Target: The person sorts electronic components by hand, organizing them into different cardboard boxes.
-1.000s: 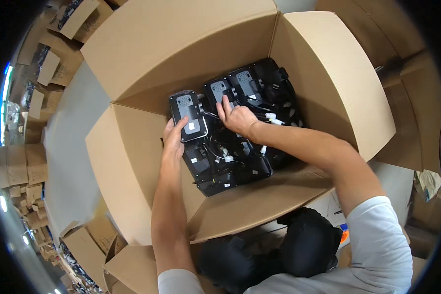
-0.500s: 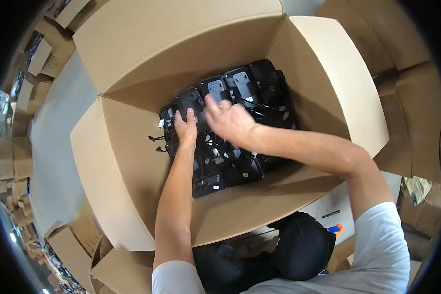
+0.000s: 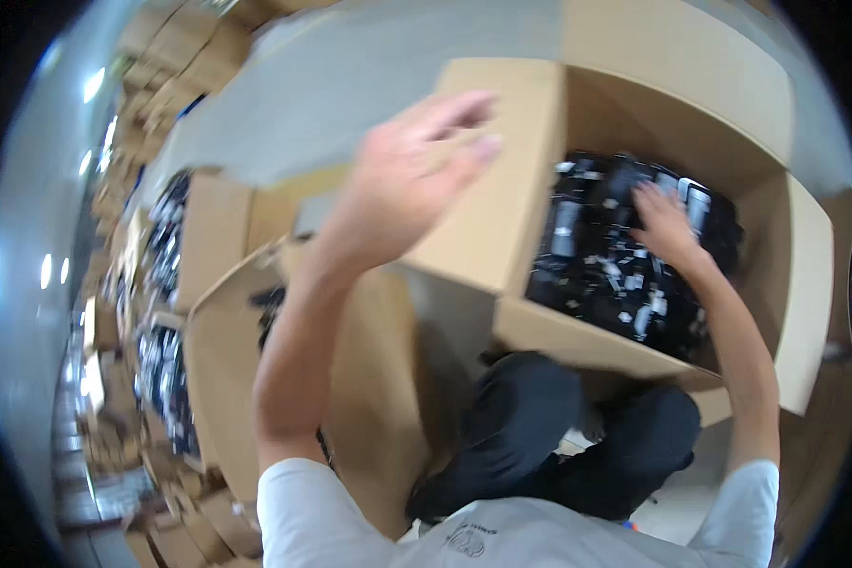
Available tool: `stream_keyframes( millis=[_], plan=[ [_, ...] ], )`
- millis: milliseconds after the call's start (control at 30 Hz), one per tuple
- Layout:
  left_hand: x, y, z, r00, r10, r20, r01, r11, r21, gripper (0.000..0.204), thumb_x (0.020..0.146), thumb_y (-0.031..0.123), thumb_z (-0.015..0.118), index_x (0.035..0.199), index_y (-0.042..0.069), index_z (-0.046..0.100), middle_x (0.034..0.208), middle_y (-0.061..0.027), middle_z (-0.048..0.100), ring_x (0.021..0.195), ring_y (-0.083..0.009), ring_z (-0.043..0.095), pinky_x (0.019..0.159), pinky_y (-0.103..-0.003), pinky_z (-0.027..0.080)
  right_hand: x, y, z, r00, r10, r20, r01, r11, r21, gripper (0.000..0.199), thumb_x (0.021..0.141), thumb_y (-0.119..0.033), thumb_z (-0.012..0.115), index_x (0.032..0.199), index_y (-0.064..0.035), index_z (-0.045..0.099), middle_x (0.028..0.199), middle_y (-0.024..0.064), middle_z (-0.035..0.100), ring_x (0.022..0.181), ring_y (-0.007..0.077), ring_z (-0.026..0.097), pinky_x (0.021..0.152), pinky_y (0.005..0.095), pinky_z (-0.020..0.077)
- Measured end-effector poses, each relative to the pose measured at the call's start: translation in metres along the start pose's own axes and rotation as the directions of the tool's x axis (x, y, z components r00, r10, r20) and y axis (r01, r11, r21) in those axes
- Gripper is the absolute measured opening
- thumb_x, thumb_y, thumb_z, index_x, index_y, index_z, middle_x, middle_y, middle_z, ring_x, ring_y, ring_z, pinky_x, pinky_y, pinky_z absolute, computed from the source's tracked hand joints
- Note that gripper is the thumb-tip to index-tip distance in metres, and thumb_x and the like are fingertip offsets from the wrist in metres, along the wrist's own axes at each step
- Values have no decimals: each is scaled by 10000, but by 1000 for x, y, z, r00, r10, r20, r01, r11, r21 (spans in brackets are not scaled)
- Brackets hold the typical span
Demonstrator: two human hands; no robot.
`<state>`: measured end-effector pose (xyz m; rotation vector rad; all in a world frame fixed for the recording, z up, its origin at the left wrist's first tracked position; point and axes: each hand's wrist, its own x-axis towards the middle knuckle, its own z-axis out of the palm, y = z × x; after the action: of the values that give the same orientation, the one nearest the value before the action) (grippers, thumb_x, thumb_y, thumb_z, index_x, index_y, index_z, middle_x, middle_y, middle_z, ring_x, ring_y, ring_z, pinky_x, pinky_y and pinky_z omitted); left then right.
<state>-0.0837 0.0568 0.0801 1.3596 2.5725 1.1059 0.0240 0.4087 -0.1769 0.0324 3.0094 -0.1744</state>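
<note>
My left hand [image 3: 417, 175] is raised outside the large cardboard box [image 3: 530, 213], near its left flap. Nothing is in its grasp, and the thumb stands apart from the fingers. Inside the box, my right hand [image 3: 665, 225] reaches over the black plastic units [image 3: 587, 251] with its fingers stretched out. Blur hides whether the fingertips touch a unit. The units lie packed side by side, with small white labels and a few grey plates among them.
On my left stands another open cardboard box [image 3: 355, 379], with dark items partly visible inside. Beyond it, further boxes [image 3: 218, 222] hold dark, shiny items. Stacked cartons [image 3: 185, 43] stand along the far left, past the grey floor [image 3: 322, 85].
My left hand has left the black units and risen out of the box to the left. My right hand stays over the units. The view has swung left, shifting the box rightward.
</note>
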Motion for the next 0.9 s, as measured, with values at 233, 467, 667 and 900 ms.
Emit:
stream_keyframes(
  millis=[233, 467, 667, 900],
  plan=[
    [-381, -133, -180, 464, -656, -595, 862, 490, 132, 364, 912, 310, 693, 865, -51, 675, 700, -90, 664, 674, -151, 601, 619, -364, 484, -114, 54, -4, 987, 57, 147, -94, 961, 261, 527, 830, -233, 744, 1246, 62, 613, 1273, 280, 611, 1225, 406, 562, 1061, 445, 433],
    [-589, -200, -77, 386, -873, -298, 683, 53, 728, 973, 685, 182, 823, 1502, 49, 312, 1478, -208, 406, 1348, -408, 445, 1086, -544, 416, -142, -27, -92, 977, 126, 169, -177, 925, 337, 539, 839, -219, 714, 1270, 84, 607, 1205, 291, 658, 1121, 386, 644, 988, 410, 494],
    [-574, -211, -96, 484, -845, -227, 629, 157, 761, 704, 719, 212, 855, 1331, 49, 547, 1273, -147, 615, 1114, -368, 630, 905, -480, 536, -131, -118, -152, 971, 42, 237, -106, 958, 265, 485, 854, -193, 696, 1231, 99, 608, 1194, 272, 667, 1127, 350, 650, 981, 403, 485],
    [-648, -221, -134, 447, -870, -207, 848, 339, 407, 743, 687, 275, 846, 1323, 21, 557, 1293, -272, 592, 1182, -425, 584, 1018, -451, 479, -109, -258, -171, 926, -374, 49, 317, 842, 436, 444, 879, -128, 697, 1278, 46, 610, 1236, 213, 672, 1161, 320, 635, 1028, 376, 471]
  ],
)
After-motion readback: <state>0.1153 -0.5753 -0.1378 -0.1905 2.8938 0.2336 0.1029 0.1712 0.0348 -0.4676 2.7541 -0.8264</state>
